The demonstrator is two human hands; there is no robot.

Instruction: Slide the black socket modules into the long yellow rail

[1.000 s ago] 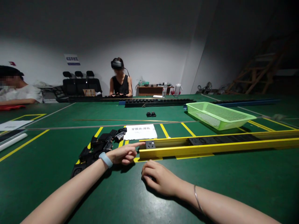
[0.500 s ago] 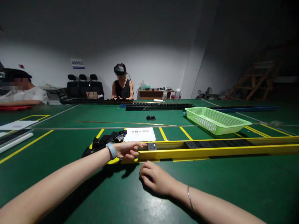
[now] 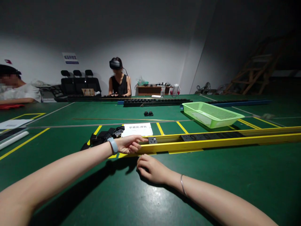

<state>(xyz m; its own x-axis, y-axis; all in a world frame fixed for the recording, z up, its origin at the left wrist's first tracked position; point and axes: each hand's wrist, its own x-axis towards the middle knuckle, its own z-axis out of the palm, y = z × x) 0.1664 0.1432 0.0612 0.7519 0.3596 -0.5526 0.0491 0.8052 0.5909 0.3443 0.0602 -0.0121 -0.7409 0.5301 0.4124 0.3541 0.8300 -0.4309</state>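
Observation:
A long yellow rail (image 3: pixel 211 144) lies across the green table, with black socket modules (image 3: pixel 209 136) seated in its channel. One black module (image 3: pixel 152 140) sits alone near the rail's left end. My left hand (image 3: pixel 129 144) reaches to that end, index finger stretched out toward the lone module, other fingers curled. My right hand (image 3: pixel 150 169) rests on the table in front of the rail, fingers curled down; whether anything is under them is hidden. A pile of loose black modules (image 3: pixel 104 137) lies just behind my left wrist.
A white paper label (image 3: pixel 137 129) lies behind the rail's end. A green plastic basket (image 3: pixel 210 114) stands at the back right. Two small black parts (image 3: pixel 148 113) sit mid-table. A person wearing a headset (image 3: pixel 118 81) works at the far side; another person (image 3: pixel 14 91) sits at left.
My left hand has pushed the lone module rightward along the rail channel. The view has shifted as my head moved. My right hand has stayed on the table.

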